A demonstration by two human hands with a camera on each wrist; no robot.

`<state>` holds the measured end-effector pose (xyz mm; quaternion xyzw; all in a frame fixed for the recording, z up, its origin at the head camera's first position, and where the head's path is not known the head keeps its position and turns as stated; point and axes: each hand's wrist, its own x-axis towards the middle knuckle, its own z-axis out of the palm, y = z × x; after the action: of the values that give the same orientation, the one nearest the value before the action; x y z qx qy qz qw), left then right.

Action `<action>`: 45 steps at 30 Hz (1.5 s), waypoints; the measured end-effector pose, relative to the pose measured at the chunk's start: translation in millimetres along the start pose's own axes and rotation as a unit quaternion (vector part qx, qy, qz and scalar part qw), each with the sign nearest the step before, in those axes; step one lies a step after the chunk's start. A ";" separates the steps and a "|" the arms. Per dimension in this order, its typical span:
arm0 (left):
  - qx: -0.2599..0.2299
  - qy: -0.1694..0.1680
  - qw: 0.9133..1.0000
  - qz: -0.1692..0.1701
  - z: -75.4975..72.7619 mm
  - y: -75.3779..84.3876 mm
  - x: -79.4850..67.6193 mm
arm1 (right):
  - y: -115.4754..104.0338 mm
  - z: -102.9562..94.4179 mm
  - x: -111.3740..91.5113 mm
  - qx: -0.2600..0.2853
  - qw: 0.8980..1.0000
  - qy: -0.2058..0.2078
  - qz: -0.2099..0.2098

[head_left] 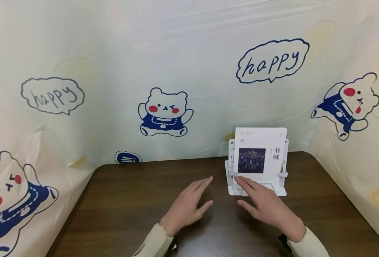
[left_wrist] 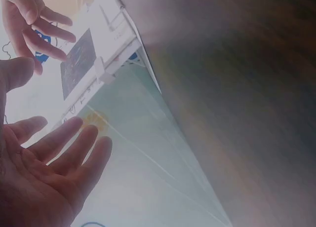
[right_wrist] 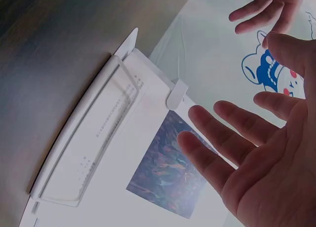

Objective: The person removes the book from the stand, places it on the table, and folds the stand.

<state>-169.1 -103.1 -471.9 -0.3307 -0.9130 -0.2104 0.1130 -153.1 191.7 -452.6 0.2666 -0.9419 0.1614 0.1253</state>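
Observation:
A white book (head_left: pixel 274 142) with a dark picture on its cover leans upright on a white book stand (head_left: pixel 282 191) at the table's right side. Side clips (right_wrist: pixel 177 94) and a wire bar (right_wrist: pixel 79 200) sit across the front of the book. My right hand (head_left: pixel 269 203) hovers before the stand, its fingers extended and holding nothing; in the right wrist view they are spread near the cover picture. Left of the stand, my left hand (head_left: pixel 189 205) is held over the table, fingers extended, with nothing in it. The left wrist view shows its palm (left_wrist: pixel 44 187) bare.
The dark brown wooden table (head_left: pixel 128 200) has rounded back corners. Behind and beside it hangs a pale cloth (head_left: pixel 112 117) printed with cartoon bears and "happy" speech bubbles. The stand is close to the table's back edge, near the cloth.

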 end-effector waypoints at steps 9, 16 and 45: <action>-0.015 -0.003 1.000 -0.021 2.7 5.0 10.2 | 6.0 -3.0 0.3 -0.001 1.000 0.015 0.007; -0.027 0.005 0.999 -0.025 4.8 7.9 18.9 | 11.4 -6.0 -0.2 0.002 1.000 0.022 0.014; -0.085 0.025 0.996 -0.015 12.5 25.0 59.8 | 32.3 -14.0 1.7 -0.005 0.997 0.064 0.032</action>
<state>-198.8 -46.7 -454.6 -0.3201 -0.8936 -0.2970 0.1040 -170.0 222.1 -446.9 0.2245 -0.9409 0.1775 0.1813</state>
